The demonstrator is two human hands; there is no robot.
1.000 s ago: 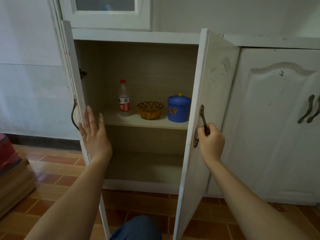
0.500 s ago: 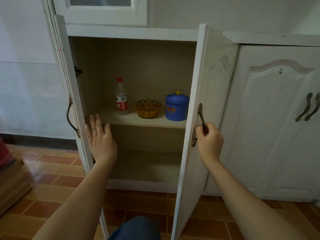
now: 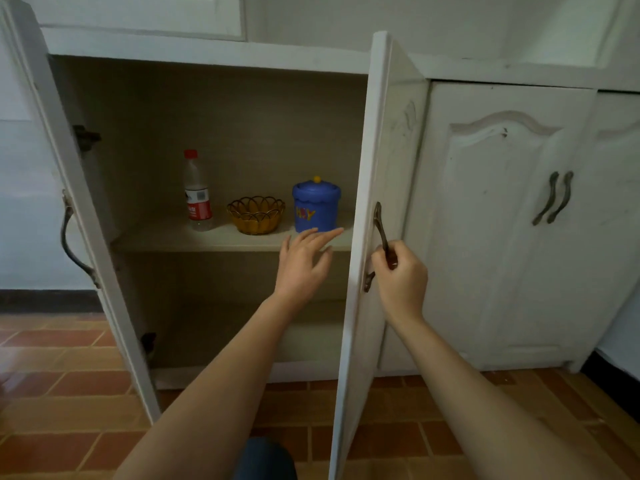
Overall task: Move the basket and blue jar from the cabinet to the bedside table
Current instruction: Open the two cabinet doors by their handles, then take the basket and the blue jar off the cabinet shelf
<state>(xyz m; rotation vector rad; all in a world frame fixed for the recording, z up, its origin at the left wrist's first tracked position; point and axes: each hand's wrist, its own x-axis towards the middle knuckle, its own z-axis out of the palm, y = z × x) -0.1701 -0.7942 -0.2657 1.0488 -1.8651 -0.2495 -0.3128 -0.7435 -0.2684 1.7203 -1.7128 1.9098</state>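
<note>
Terracotta floor tiles run up to a white cabinet whose two doors stand open, and the blue jar sits upright on its middle shelf, lid on, with a small yellow knob on top. Just left of the jar, apart from it, is the basket, a golden wire bowl with a scalloped rim. Further left of the jar, beyond the basket, stands a clear water bottle with a red cap and red label.

Directly below and in front of the jar is the left hand, with its fingers spread and nearly straight. It holds nothing, and the fingertips reach the jar's lower edge (whether they touch it cannot be told). To the right of the jar, past the edge of the open right door, the right hand is curled round the lower part of that door's dark metal handle. Far right of the jar, a closed door carries a pair of curved handles. Far left of the jar, the left door stands wide open.
</note>
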